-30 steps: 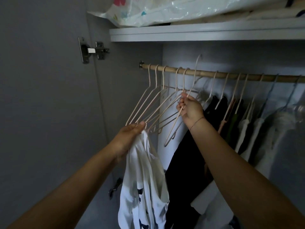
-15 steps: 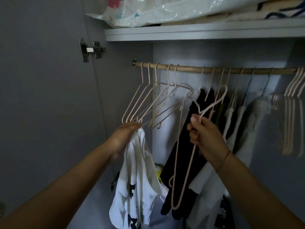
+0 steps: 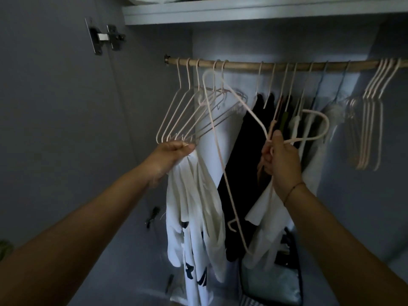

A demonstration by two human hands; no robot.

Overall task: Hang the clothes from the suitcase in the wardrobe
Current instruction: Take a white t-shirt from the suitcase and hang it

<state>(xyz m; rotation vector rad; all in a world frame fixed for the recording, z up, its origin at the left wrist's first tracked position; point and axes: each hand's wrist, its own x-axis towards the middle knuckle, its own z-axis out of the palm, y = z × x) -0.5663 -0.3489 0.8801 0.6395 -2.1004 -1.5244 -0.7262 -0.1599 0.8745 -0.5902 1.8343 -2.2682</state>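
White printed shirt (image 3: 192,206) hangs bunched from the left hand (image 3: 174,151), fingers curled round its top, just below empty hangers (image 3: 187,111) on the wardrobe rod (image 3: 287,66). The right hand (image 3: 280,157) grips a pink hanger (image 3: 220,160) at its neck, off the rod, in front of dark hung clothes (image 3: 249,140). Bare rod shows between the two groups.

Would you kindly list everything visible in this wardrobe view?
rail: one, wooden, across the top
shelf: one, grey, above the rail
hinge: one, metal, upper left
empty hangers: five, pale pink, left on the rail; about four more far right
hung clothes: several, black and white, middle of the rail
loose hanger: one, pale pink, off the rail, in the right hand
shirt: one, white with dark print, in the left hand
left hand: grips the shirt
right hand: grips the loose hanger
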